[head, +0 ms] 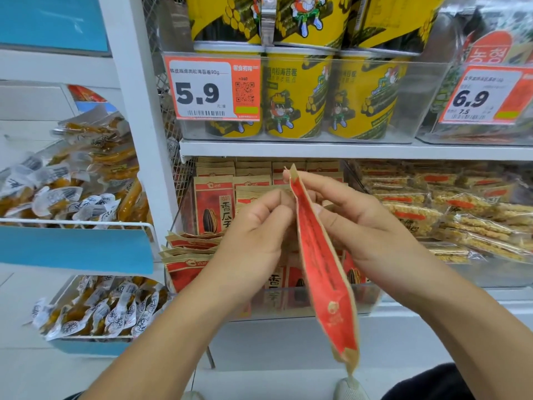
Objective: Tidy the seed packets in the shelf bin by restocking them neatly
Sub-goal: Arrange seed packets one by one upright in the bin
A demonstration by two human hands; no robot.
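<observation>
Shop shelf bin (288,308) of seed packets (212,209), both hands' (253,229) (372,226) grip pinching one packet (323,264) edge-on

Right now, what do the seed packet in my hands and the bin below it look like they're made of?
The seed packet looks like matte kraft paper printed red: tan edges, no glare, soft creases; any inner lining is hidden. The bin looks like clear hard plastic: packets show through its glossy front wall.
</observation>
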